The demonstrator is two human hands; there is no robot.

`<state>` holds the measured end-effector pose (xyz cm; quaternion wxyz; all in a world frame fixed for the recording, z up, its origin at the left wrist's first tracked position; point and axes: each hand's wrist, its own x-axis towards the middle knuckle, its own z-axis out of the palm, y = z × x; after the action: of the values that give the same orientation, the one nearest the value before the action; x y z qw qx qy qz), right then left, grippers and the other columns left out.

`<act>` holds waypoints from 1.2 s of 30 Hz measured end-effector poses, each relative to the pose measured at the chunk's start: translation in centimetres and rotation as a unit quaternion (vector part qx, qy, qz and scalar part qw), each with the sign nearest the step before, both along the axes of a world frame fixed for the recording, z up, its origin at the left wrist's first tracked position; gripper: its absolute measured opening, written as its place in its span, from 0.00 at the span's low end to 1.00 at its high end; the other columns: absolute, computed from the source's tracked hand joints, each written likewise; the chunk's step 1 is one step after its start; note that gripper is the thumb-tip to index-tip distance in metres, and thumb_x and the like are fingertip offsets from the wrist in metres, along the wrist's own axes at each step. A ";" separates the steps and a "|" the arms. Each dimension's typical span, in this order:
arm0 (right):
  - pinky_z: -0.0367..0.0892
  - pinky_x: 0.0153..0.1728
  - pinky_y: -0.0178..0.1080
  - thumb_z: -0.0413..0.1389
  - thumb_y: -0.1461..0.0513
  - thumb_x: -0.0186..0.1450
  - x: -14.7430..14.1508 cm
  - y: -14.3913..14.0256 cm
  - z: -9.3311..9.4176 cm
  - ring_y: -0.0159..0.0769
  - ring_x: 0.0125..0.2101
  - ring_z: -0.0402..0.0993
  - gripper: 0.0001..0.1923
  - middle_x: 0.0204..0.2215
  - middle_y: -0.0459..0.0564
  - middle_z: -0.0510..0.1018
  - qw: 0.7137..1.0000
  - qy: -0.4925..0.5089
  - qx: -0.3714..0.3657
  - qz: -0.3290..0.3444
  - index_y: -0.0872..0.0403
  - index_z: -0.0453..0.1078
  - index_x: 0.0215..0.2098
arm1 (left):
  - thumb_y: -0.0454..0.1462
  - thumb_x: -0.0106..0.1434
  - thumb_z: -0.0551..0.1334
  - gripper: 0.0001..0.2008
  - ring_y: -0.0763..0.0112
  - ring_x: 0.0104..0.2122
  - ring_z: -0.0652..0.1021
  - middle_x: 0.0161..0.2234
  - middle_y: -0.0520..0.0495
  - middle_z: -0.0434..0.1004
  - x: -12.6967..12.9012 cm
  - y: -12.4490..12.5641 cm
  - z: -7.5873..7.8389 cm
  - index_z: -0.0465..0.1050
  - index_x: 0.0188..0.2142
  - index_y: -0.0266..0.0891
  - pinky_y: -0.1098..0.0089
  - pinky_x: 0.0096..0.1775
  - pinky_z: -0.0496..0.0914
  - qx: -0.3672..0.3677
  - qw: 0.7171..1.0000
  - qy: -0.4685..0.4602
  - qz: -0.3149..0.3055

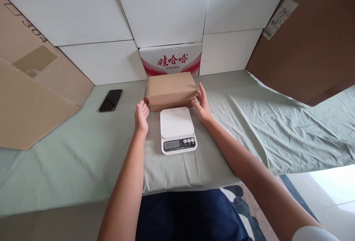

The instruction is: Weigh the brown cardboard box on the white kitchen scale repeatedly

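A closed brown cardboard box is behind the white kitchen scale, its lower front edge close to the scale's platform. My left hand is at the box's left front corner, fingers curled along that side. On the opposite end, my right hand holds the right side, with thumb near the front and a finger raised. Both hands grip the box between them. The scale's display looks dark, and its platform bears nothing. I cannot tell whether the box's underside rests on the cloth.
A black phone lies to the left on the green cloth. Behind stand white panels and a white-and-red printed carton. Large cardboard sheets flank the table, one at left and a darker one at right.
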<state>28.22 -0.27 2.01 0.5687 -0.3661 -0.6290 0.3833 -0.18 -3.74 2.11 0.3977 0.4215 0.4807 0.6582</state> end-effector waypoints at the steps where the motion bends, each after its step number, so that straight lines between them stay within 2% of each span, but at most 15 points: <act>1: 0.56 0.72 0.68 0.58 0.37 0.66 -0.1 0.0 0.0 0.55 0.76 0.55 0.51 0.77 0.50 0.58 1.000 0.001 0.000 0.008 0.36 0.39 0.78 | 0.75 0.58 0.53 0.55 0.48 0.73 0.64 0.72 0.29 0.62 0.2 0.0 0.0 0.69 0.69 0.39 0.52 0.71 0.59 -0.001 1.000 0.003 -0.004; 7: 0.55 0.75 0.62 0.58 0.38 0.67 -0.5 0.0 0.2 0.52 0.76 0.56 0.55 0.78 0.52 0.56 0.999 0.019 0.009 0.044 0.41 0.34 0.79 | 0.72 0.59 0.57 0.51 0.48 0.72 0.66 0.71 0.31 0.66 0.6 0.0 0.0 0.71 0.67 0.39 0.54 0.71 0.60 -0.013 1.000 0.008 -0.003; 11: 0.54 0.75 0.61 0.59 0.41 0.66 -0.7 0.2 -0.2 0.51 0.74 0.58 0.56 0.78 0.53 0.55 0.998 0.035 -0.012 0.050 0.43 0.30 0.80 | 0.69 0.61 0.59 0.48 0.48 0.71 0.68 0.70 0.31 0.68 0.8 0.2 -0.1 0.72 0.66 0.37 0.54 0.71 0.61 -0.028 1.000 0.000 0.003; 18: 0.64 0.70 0.61 0.58 0.45 0.66 -0.6 0.5 -0.3 0.52 0.67 0.70 0.57 0.76 0.53 0.58 0.998 0.015 -0.022 0.060 0.43 0.25 0.80 | 0.68 0.61 0.62 0.42 0.48 0.71 0.68 0.67 0.35 0.73 0.8 -0.2 -0.2 0.76 0.62 0.41 0.53 0.71 0.60 -0.006 0.999 0.032 -0.022; 23: 0.63 0.71 0.61 0.59 0.42 0.66 -0.7 -0.2 0.4 0.52 0.71 0.64 0.56 0.78 0.51 0.53 0.997 0.002 -0.001 0.071 0.42 0.32 0.79 | 0.68 0.59 0.64 0.44 0.47 0.71 0.68 0.67 0.35 0.73 0.6 -0.5 0.0 0.75 0.63 0.42 0.52 0.71 0.60 0.011 0.999 0.027 -0.018; 29: 0.67 0.69 0.61 0.58 0.35 0.65 -0.5 -1.3 1.9 0.55 0.71 0.63 0.55 0.78 0.53 0.53 0.997 -0.005 0.059 0.049 0.40 0.37 0.78 | 0.66 0.61 0.64 0.43 0.48 0.71 0.68 0.67 0.34 0.74 0.8 -1.4 0.9 0.74 0.64 0.41 0.54 0.70 0.61 0.048 0.998 0.038 -0.016; 33: 0.68 0.67 0.64 0.57 0.33 0.65 0.3 -2.5 3.3 0.59 0.72 0.62 0.53 0.77 0.52 0.53 0.995 -0.013 0.092 0.025 0.37 0.39 0.78 | 0.65 0.64 0.62 0.42 0.47 0.72 0.65 0.70 0.36 0.70 1.1 -3.5 2.3 0.71 0.68 0.42 0.53 0.71 0.60 0.090 0.992 0.080 -0.032; 36: 0.69 0.66 0.64 0.58 0.36 0.66 1.2 -4.5 3.4 0.59 0.72 0.62 0.50 0.76 0.51 0.55 0.994 -0.006 0.106 0.026 0.35 0.41 0.77 | 0.65 0.64 0.61 0.44 0.46 0.74 0.63 0.71 0.35 0.67 1.6 -6.0 2.9 0.69 0.70 0.41 0.52 0.72 0.58 0.113 0.990 0.077 -0.033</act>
<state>29.45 -4.76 5.43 0.5899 -0.2899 -0.6789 0.3272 1.38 -9.70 4.99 0.3311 0.5287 0.4181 0.6603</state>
